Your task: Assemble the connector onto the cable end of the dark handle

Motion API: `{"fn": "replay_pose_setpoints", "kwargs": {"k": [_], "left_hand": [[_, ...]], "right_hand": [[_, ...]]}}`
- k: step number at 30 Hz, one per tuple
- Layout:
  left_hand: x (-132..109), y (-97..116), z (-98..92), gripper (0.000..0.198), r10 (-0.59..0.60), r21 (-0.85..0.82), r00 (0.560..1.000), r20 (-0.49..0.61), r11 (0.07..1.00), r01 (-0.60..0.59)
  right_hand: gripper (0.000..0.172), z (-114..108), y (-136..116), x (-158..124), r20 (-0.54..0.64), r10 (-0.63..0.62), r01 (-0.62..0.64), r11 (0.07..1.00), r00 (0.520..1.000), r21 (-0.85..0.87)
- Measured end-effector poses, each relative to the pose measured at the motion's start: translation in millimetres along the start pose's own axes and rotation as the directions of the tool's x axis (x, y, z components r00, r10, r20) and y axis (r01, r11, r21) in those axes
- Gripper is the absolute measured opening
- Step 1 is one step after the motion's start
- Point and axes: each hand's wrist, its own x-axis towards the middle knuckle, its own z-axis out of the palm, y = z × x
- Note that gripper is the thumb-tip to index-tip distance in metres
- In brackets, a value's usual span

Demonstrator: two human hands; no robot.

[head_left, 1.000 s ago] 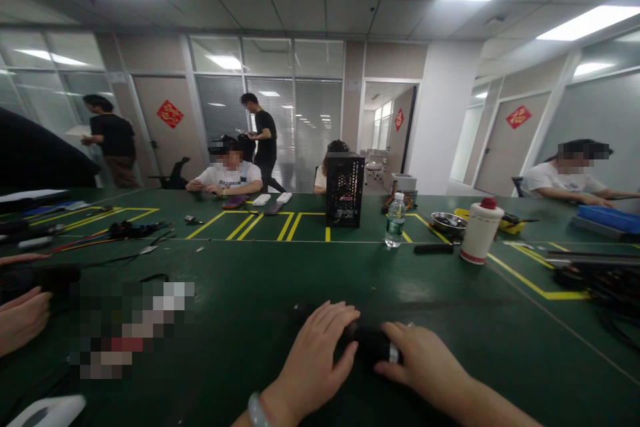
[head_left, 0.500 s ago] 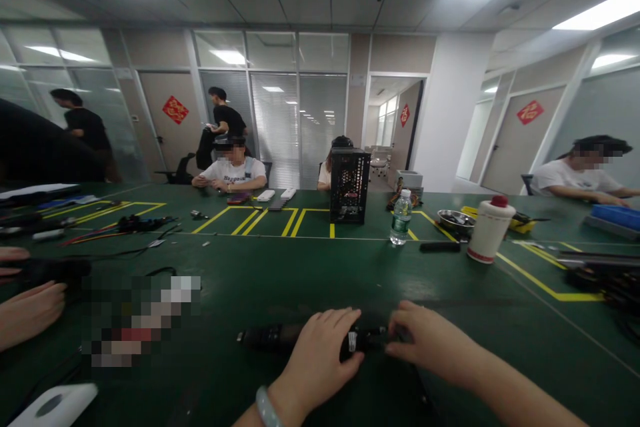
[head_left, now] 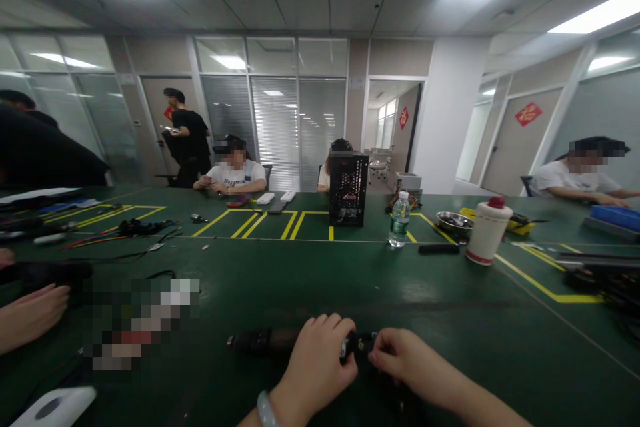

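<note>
A long black cylindrical tool (head_left: 275, 341), which looks like an electric screwdriver, lies across the green table before me, its narrow metal tip pointing left. My left hand (head_left: 320, 360), with a pale bangle at the wrist, is wrapped over the tool's right part. At the tool's right end, a small dark end piece (head_left: 362, 344) sticks out past my left fingers. Thumb and fingers of my right hand (head_left: 400, 357) are pinched together against that end; what lies between them is too small and dark to name.
Ahead stand a black computer case (head_left: 347, 188), a water bottle (head_left: 399, 221) and a white bottle with a red cap (head_left: 487, 232). A metal bowl (head_left: 454, 223) sits behind. At left are a co-worker's hand (head_left: 35, 317) and a white device (head_left: 57, 407). Several people are around.
My right hand has moved left and closed into a pinch at the tool's right end. The tool and my left hand have shifted slightly left. A standing person behind has moved left.
</note>
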Motion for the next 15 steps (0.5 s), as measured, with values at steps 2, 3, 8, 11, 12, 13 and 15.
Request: {"fn": "replay_pose_setpoints", "kwargs": {"k": [2, 3, 8, 11, 12, 13, 15], "left_hand": [[0, -2, 0.2, 0.023, -0.031, 0.027, 0.999, -0.012, 0.999, 0.032], [0, -3, 0.5, 0.023, -0.041, 0.037, 0.999, -0.018, 0.998, 0.041], [0, -7, 4.7, 0.017, -0.011, 0.01, 1.0, -0.014, 1.0, 0.011], [0, -8, 6.4, 0.015, 0.0, -0.004, 1.0, 0.004, 1.0, 0.0], [1, -8, 6.7, 0.014, 0.002, -0.002, 1.0, 0.006, 1.0, -0.002], [1, -8, 6.8, 0.014, 0.003, 0.001, 1.0, 0.007, 1.0, -0.003], [1, -8, 7.0, 0.013, 0.007, 0.008, 1.0, 0.01, 1.0, -0.007]], "right_hand": [[0.016, 6, 5, 9, -0.044, -0.033, 0.037, 0.995, 0.998, 0.091], [0.016, 9, 8, 13, -0.092, -0.058, 0.066, 0.993, 0.994, 0.095], [0.008, 20, 18, 19, -0.194, -0.168, 0.166, 0.986, 0.966, -0.031], [0.007, 16, 20, 15, -0.15, -0.188, 0.182, 0.982, 0.971, -0.048], [0.007, 14, 21, 14, -0.135, -0.191, 0.186, 0.982, 0.972, -0.043], [0.006, 12, 22, 12, -0.119, -0.194, 0.191, 0.981, 0.974, -0.039], [0.006, 8, 24, 10, -0.095, -0.203, 0.2, 0.979, 0.975, -0.049]]}}
